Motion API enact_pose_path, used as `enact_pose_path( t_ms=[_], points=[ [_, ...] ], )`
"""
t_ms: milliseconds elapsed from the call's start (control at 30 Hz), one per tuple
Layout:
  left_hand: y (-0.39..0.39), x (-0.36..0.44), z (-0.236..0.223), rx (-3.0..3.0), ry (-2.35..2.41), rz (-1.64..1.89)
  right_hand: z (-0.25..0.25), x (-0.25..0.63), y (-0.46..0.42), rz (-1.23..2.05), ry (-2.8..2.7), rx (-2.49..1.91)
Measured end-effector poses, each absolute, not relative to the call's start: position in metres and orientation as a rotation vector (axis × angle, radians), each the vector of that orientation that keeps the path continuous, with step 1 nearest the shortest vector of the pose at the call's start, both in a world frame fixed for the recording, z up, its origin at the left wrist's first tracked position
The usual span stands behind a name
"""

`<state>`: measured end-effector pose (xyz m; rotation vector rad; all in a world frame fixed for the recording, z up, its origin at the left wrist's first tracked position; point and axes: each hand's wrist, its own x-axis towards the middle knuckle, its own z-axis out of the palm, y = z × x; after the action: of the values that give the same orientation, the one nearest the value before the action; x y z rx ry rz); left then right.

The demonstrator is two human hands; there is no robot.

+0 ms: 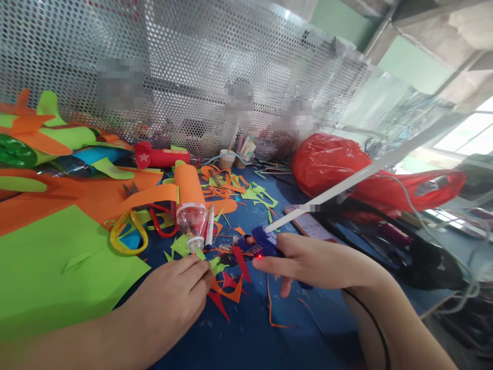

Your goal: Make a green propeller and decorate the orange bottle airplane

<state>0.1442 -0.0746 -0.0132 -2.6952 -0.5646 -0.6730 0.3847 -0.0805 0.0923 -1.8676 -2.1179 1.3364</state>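
My right hand (pixel 308 259) grips a blue hot glue gun (pixel 265 239) with a small red light lit. A long white glue stick (pixel 327 192) sticks out of it, up and to the right. My left hand (pixel 183 282) is closed, its fingertips beside the neck of a clear plastic bottle (pixel 192 221). Bright green bits show by those fingertips, but what they pinch is hidden. The bottle lies with its neck towards me, its body wrapped in an orange sheet (pixel 188 185). A white marker (pixel 210 226) lies between the bottle and the glue gun.
Yellow-handled scissors (pixel 129 234) and a green sheet (pixel 73 267) lie left, before several wrapped bottles (pixel 61 141). Coloured scraps (pixel 229 293) litter the blue tabletop (pixel 246 339). A phone (pixel 310 226) and a red plastic bag (pixel 331 159) are right. Perforated metal mesh (pixel 185 67) stands behind.
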Motion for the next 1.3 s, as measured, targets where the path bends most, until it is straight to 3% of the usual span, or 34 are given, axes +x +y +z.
enact_pose_path(
  t_ms=[433,767,900,1033,1300],
  points=[
    [-0.074,0.142,-0.01,-2.77,-0.55,-0.614,0.092,0.389,-0.077,1.37,-2.084,-1.851],
    [-0.052,0.131,0.006,-2.585,-0.573,-1.127,0.092,0.408,-0.058,1.307,-1.834,-1.611],
    [-0.019,0.115,0.018,-2.68,-0.768,-0.831,0.093,0.413,-0.058,1.305,-1.904,-1.611],
    [0.01,0.103,0.016,-2.824,-0.599,-0.568,0.09,0.408,-0.058,1.29,-1.883,-1.522],
    [0.039,0.094,0.01,-2.675,-0.514,-0.851,0.072,0.377,-0.067,1.014,-1.927,-1.409]
  ],
)
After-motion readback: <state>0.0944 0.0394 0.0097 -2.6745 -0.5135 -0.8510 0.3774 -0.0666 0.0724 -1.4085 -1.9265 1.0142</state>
